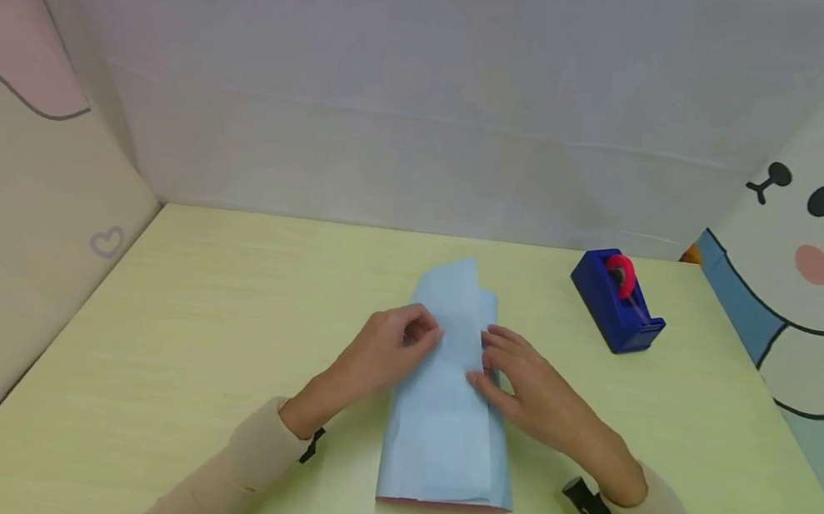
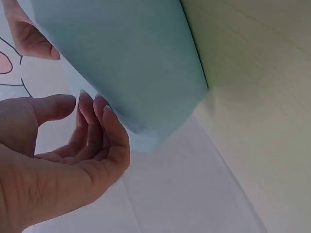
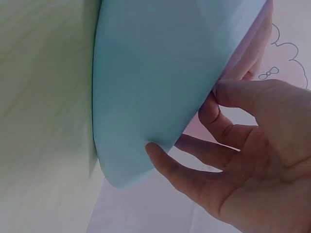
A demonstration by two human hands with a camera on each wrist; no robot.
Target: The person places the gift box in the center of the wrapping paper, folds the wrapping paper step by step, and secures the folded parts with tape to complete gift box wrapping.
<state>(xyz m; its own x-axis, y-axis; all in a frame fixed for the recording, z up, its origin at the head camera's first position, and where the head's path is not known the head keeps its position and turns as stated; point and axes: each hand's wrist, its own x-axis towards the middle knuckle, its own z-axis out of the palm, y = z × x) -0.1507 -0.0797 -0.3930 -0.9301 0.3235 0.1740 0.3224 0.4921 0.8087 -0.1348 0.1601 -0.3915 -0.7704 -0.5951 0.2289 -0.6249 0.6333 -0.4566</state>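
Observation:
A folded light-blue sheet of paper (image 1: 442, 436) lies lengthwise on the table, its layers overlapping and a reddish underside showing at the near edge. My left hand (image 1: 391, 347) is at its left side, with loosely bent fingers touching the paper (image 2: 131, 63); in the left wrist view the thumb stands apart from the sheet. On the right side, my right hand (image 1: 537, 392) pinches the paper's edge between thumb and index finger, while another finger rests against the blue face (image 3: 146, 87) in the right wrist view. The layers under the hands are partly hidden.
A blue tape dispenser (image 1: 614, 303) with a red-cored roll stands at the back right of the pale yellow table (image 1: 252, 274). A white backdrop (image 1: 421, 166) rises behind, and printed side panels (image 1: 814, 308) flank the table.

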